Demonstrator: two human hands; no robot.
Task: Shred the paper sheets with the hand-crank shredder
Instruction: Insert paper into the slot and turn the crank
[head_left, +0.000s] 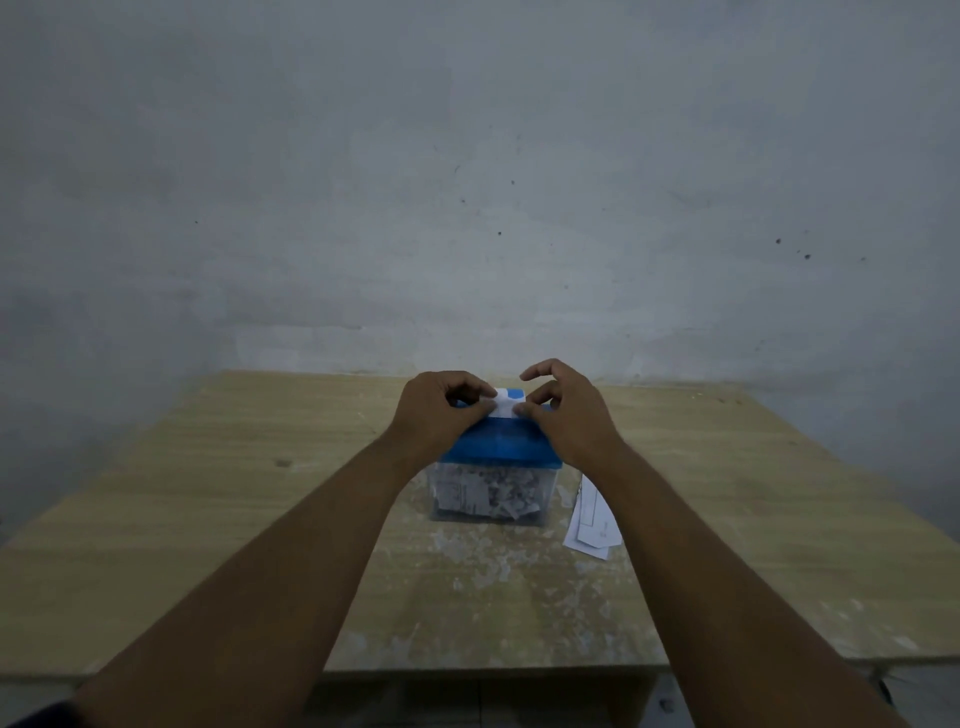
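**A:** Where do we have the paper (506, 402)?

**B:** It is on top of the shredder (498, 447), at the ridge of the blue lid, between our hands. Our left hand (441, 410) pinches its left edge. Our right hand (566, 410) pinches its right edge, with the forefinger lifted.

**A:** Which way does it lie?

**B:** Its lower edge runs left to right along the lid and seems to point down into the slot. Our fingers cover both ends, so we cannot tell its long axis for sure.

**A:** Which hand is nearer?

**B:** Neither, since both touch it. We judge the feed goes straight down from here. We cannot see the crank.

**A:** And the rest?

**B:** The spare sheets (592, 519) lie on the bench (208, 519) just right of the shredder, nearer our right hand. Their long axis runs away from us.
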